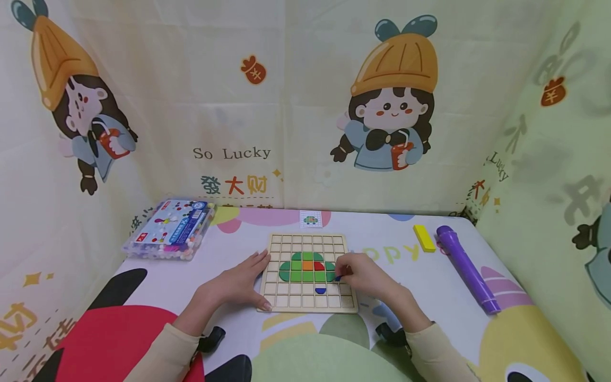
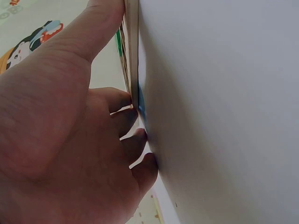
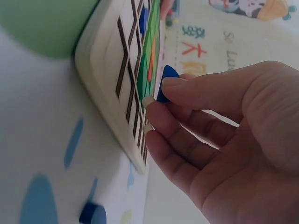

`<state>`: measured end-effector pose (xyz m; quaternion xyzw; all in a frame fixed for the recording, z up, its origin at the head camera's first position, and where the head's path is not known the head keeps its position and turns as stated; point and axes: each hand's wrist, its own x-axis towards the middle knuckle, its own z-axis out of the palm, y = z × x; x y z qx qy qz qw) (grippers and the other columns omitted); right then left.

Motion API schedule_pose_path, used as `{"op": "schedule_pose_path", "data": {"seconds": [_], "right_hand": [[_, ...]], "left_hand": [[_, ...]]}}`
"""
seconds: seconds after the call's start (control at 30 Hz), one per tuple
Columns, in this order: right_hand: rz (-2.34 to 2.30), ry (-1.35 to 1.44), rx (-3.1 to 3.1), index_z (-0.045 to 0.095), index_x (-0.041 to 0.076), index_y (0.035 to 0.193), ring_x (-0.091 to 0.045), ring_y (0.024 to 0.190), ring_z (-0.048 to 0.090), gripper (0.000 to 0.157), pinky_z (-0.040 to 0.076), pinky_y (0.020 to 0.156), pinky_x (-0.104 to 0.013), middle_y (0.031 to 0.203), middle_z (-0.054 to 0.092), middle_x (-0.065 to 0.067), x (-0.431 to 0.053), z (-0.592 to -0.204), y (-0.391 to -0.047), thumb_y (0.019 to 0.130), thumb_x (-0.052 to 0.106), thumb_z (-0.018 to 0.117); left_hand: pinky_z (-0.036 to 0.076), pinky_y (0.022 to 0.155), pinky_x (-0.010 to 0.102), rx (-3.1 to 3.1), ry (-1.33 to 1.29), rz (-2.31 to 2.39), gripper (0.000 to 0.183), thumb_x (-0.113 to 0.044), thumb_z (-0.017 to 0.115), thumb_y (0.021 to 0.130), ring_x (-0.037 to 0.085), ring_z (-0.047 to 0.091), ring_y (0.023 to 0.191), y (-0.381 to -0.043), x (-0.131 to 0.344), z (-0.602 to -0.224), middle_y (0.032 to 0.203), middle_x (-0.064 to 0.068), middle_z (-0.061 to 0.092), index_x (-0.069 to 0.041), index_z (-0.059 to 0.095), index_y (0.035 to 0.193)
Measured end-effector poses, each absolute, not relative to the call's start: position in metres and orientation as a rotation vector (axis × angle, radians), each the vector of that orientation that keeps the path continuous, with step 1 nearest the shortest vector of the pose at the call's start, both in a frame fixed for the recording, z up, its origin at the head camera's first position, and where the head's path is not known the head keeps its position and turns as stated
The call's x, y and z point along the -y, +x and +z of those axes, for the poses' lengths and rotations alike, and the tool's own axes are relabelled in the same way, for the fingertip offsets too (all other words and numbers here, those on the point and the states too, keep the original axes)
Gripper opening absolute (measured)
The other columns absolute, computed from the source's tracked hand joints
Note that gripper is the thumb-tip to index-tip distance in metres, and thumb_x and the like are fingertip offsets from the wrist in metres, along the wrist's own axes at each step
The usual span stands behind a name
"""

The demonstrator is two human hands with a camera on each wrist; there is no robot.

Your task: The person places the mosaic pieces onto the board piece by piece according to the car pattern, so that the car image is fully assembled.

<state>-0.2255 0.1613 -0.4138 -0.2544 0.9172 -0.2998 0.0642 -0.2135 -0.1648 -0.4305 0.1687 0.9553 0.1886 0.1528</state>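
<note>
A wooden grid board (image 1: 281, 302) lies on the table in the head view. Coloured tiles fill its middle: light green squares (image 1: 296, 276), darker green rounded tiles (image 1: 284, 271), an orange square (image 1: 307, 265) and a red tile (image 1: 319, 266). Below them sits a blue half-round tile (image 1: 320, 291). My left hand (image 1: 238, 281) rests against the board's left edge, its thumb and fingertips touching it. Over the board's right side, my right hand (image 1: 365, 273) pinches a small blue tile (image 3: 167, 84) between thumb and fingers, close beside the green tiles.
Behind the board lies a small pattern card (image 1: 311, 219). A clear plastic box (image 1: 169, 228) of colourful parts stands at the back left. To the right are a yellow block (image 1: 424, 238) and a long purple tube (image 1: 468, 269). Printed cloth walls (image 1: 305, 106) enclose the table.
</note>
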Motion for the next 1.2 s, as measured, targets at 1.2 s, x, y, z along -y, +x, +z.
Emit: {"op": "schedule_pose_path", "data": {"seconds": [1.2], "right_hand": [[-0.769,-0.817,-2.908,0.075,0.013,0.088,-0.008,0.079,0.055,0.013,0.054,0.075,-0.022,0.084,0.062,0.007,-0.118,-0.426,-0.209,0.088,0.002,0.069]], "left_hand": [[0.029,0.119,0.056,-2.723,0.499,0.517,0.126,-0.063,0.084,0.062,0.031,0.012,0.156,-0.217,0.166,-0.43,0.168,0.005,0.016,-0.012,0.023,0.159]]}}
